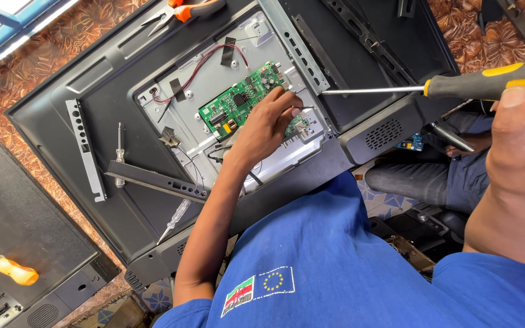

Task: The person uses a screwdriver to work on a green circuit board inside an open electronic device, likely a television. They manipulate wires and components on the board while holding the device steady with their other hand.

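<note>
A: Where is the left hand (268,121)?

B: On the green rectangular circuit board (244,100), which is mounted on the grey metal back plate (214,67) of the opened black flat-screen television (123,121). The fingers are curled down onto the board's near edge, touching it; whether they pinch anything small there I cannot tell.

A: And the right hand (518,140)?

B: Well to the right of the board, closed around the black-and-yellow handle of a long screwdriver (487,84). Its bright metal shaft points back toward the board, the tip ending just beside the plate's right edge, above the television's black rear shell.

A: What else lies around the board?

B: Red and black wires (202,67) run up-left of it across the plate. Further left, on the black shell, lie a grey perforated metal bracket (86,152), a small metal-shafted screwdriver (120,152) and a clear-handled tester screwdriver (174,218). Beyond the television's top edge rest orange-handled pliers (189,9). Far down-left of the board, an orange-handled screwdriver (13,270) sits on a second black panel (25,225). Everything rests on a brown leaf-patterned surface (31,67).
</note>
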